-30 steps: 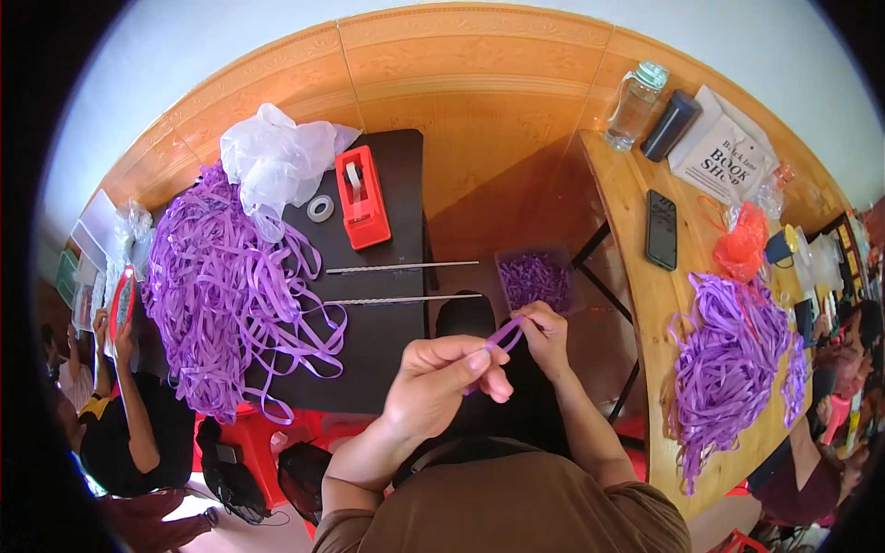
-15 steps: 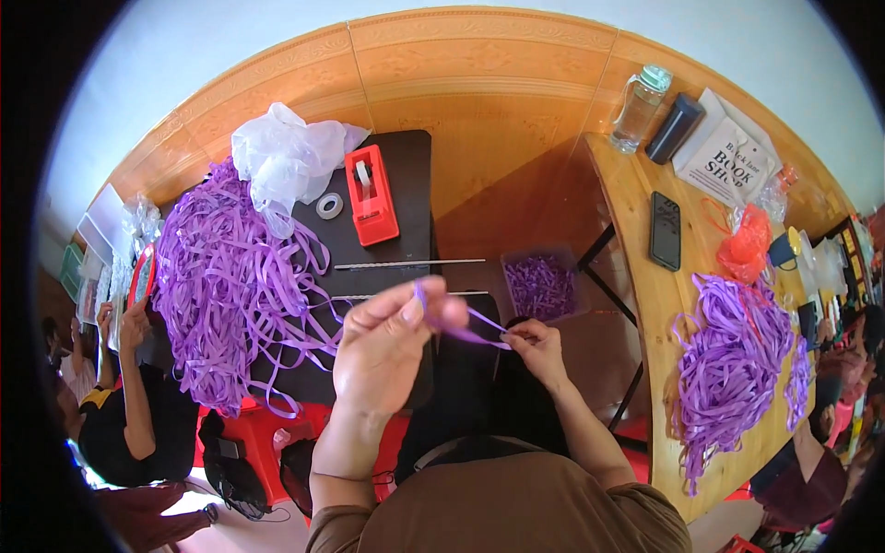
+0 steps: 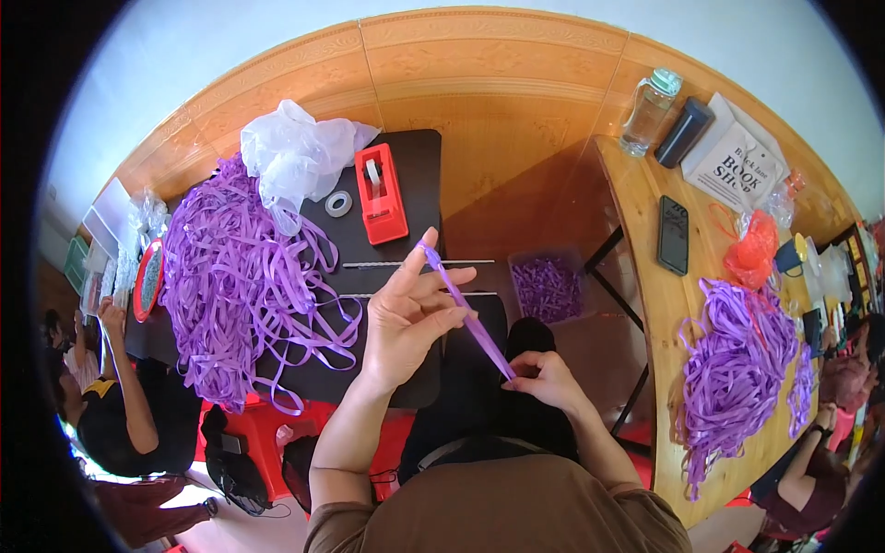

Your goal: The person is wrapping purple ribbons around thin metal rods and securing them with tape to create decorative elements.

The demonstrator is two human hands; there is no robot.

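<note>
A purple ribbon (image 3: 481,337) is stretched slantwise between my hands, above my lap. Its upper part loops near the raised index fingertip of my left hand (image 3: 403,327), whose thumb presses against the ribbon lower down. My right hand (image 3: 546,377) pinches the lower end between thumb and fingers. To the left, a large heap of purple ribbons (image 3: 230,286) spreads over the dark table (image 3: 419,166), loose loops trailing beside my left wrist. Two thin rods (image 3: 461,264) lie across that table, one partly behind my left hand.
A red tape dispenser (image 3: 381,198), a tape roll (image 3: 338,204) and a white plastic bag (image 3: 300,152) share the dark table. A bin (image 3: 550,288) holds purple pieces. The wooden table (image 3: 636,198) bears another ribbon heap (image 3: 737,369), a phone (image 3: 673,235) and bottles. Other people sit at both sides.
My left hand has turned and its index finger now points up, drawing the ribbon into a straight, narrow strip. My right hand has shifted slightly down and right, still pinching. The view has shifted a little.
</note>
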